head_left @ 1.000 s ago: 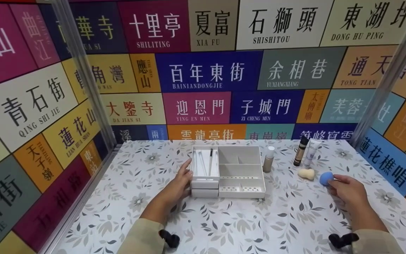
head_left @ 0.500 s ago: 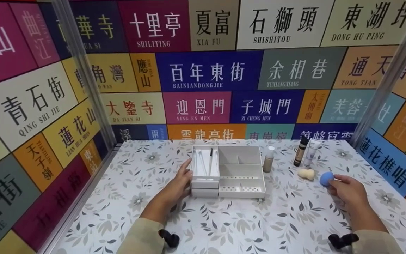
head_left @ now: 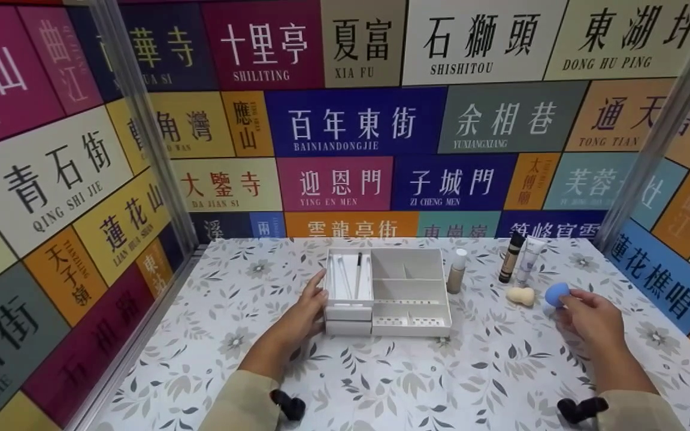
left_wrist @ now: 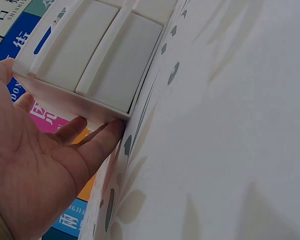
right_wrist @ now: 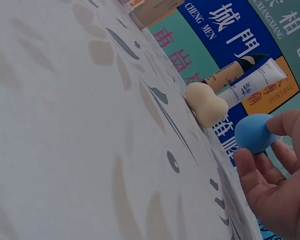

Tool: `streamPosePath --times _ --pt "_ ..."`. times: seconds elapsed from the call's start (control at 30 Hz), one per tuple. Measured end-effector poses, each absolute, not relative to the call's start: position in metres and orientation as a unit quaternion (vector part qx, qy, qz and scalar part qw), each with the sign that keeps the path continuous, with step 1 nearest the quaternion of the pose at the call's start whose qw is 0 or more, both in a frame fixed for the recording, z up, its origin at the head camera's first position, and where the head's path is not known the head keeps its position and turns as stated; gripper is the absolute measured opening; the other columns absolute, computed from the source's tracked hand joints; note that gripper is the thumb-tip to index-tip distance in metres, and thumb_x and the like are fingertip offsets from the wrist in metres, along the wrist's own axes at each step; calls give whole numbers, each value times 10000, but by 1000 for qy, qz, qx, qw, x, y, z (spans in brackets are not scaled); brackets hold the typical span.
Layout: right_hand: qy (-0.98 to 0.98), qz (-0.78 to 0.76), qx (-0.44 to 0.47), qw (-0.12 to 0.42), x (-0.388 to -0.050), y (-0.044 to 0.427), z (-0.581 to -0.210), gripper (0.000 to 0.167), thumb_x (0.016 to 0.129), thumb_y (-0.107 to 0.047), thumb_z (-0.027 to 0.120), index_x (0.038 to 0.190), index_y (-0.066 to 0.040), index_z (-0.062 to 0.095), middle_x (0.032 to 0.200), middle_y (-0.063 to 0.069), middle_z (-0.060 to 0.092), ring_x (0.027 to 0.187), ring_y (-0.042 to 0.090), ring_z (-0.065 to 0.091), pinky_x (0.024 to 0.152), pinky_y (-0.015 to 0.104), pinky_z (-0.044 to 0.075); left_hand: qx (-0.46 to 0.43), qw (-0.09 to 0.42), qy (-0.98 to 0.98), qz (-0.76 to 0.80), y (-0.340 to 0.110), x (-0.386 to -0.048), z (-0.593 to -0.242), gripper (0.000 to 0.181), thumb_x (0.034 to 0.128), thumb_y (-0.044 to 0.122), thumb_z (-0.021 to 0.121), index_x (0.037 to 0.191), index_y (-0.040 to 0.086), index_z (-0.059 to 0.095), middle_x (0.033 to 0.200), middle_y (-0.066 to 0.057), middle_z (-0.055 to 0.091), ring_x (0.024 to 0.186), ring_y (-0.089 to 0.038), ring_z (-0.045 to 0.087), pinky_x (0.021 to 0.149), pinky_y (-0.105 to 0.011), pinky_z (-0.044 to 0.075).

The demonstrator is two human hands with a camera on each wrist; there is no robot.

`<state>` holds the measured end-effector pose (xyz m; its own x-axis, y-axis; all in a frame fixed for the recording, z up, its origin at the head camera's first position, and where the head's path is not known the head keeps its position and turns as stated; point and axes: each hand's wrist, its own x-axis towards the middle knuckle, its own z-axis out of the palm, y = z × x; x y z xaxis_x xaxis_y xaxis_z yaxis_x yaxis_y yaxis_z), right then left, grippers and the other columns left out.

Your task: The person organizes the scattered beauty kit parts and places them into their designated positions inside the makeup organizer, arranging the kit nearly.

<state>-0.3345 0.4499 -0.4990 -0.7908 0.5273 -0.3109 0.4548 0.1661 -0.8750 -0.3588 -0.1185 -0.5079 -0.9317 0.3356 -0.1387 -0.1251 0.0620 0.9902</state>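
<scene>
A blue egg-shaped sponge [head_left: 556, 294] is pinched between the thumb and fingers of my right hand [head_left: 595, 322]; the right wrist view shows the sponge [right_wrist: 255, 133] at the fingertips of that hand [right_wrist: 285, 185]. My left hand [head_left: 299, 314] touches the left side of a white compartment box [head_left: 411, 329], its fingers extended along the wall in the left wrist view, where the hand [left_wrist: 45, 160] lies beside the drawer end of the box [left_wrist: 72, 97]. Thin sticks and a dark-tipped brush [head_left: 358, 272] lie in the box's left top tray.
Right of the box stands a white-capped bottle [head_left: 456, 270]. Farther right are a black-capped tube [head_left: 509, 258], a white tube [head_left: 529, 261] and a cream, waisted sponge [head_left: 520, 295]. Behind the patterned table [head_left: 405, 383] rises a wall of coloured signs.
The blue sponge and the fingers of my right hand have risen slightly. My left hand and the box have stayed in place.
</scene>
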Motion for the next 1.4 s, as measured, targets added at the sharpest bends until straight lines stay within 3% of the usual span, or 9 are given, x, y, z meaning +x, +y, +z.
streamPosePath --times 0.23,0.47,0.8,1.03,1.4 --pt "-744 598 -292 63 -334 435 -487 669 1048 -539 614 1618 -228 449 1403 -43 581 1078 66 669 1031 320 592 66 171 717 673 -119 -359 -507 631 1099 526 445 1658 573 158 1800 -109 126 1653 -424 255 1314 -628 298" --pt "-739 626 -230 99 -333 405 -472 616 1049 -471 651 1555 -155 498 1258 -103 576 1032 20 681 885 182 630 66 173 719 669 -120 -359 -507 625 1098 536 445 1653 581 162 1802 -104 126 1655 -420 252 1314 -638 291" --pt "-755 639 -106 99 -322 362 -453 499 1046 -398 693 1437 -124 546 1223 -68 600 1023 9 718 917 197 629 88 167 713 675 -121 -359 -509 612 1114 538 442 1654 580 157 1797 -124 124 1649 -434 254 1305 -625 317" --pt "-763 641 -12 86 -318 319 -445 512 1061 -300 687 1447 -3 530 1188 -50 622 1019 35 734 927 200 627 81 172 706 682 -120 -358 -509 641 1124 526 434 1686 516 124 1788 -134 105 1643 -461 251 1305 -626 318" --pt "-747 662 26 56 -326 256 -440 435 1052 -228 702 1396 8 579 1244 63 613 1031 114 748 950 258 637 55 173 715 675 -118 -359 -506 615 1107 524 446 1656 574 171 1803 -108 102 1642 -437 276 1308 -617 319"
